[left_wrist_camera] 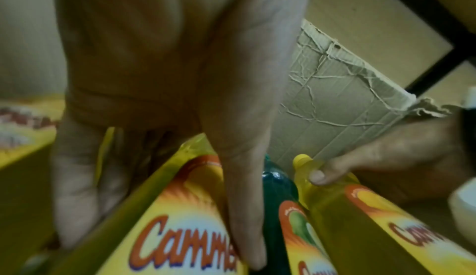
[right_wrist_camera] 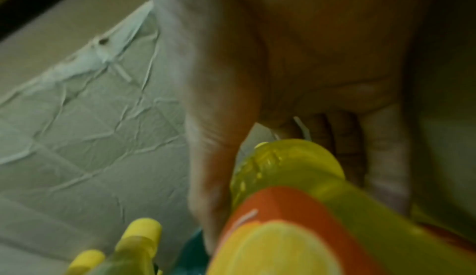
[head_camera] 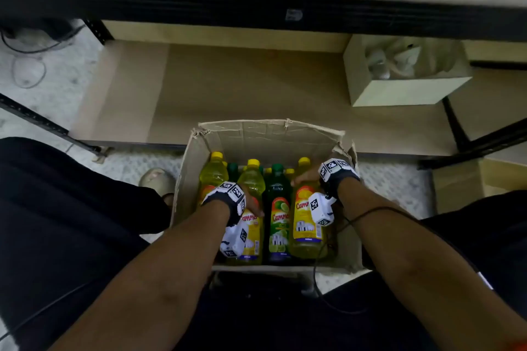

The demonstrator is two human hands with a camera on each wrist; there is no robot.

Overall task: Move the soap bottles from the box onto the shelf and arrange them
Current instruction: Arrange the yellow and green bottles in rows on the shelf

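Note:
A torn cardboard box point(head_camera: 265, 134) stands on the floor in front of a low shelf board point(head_camera: 228, 85). Several yellow and green soap bottles stand inside it. My left hand point(head_camera: 252, 205) grips the front-left yellow bottle point(head_camera: 253, 239) at its shoulder; in the left wrist view the thumb point(left_wrist_camera: 242, 198) lies along its label point(left_wrist_camera: 180, 228). My right hand point(head_camera: 308, 179) grips the front-right yellow bottle point(head_camera: 308, 222) just below its cap, thumb point(right_wrist_camera: 213, 167) on one side and fingers point(right_wrist_camera: 386, 157) on the other of the bottle point(right_wrist_camera: 291, 169). A green bottle point(head_camera: 280, 222) stands between the two.
A white open box point(head_camera: 405, 88) with pale items sits on the shelf at the right. A black shelf beam point(head_camera: 256, 8) crosses above. Black uprights point(head_camera: 456, 128) and a brown carton point(head_camera: 462, 185) stand at the right. My foot point(head_camera: 156, 178) is left of the box.

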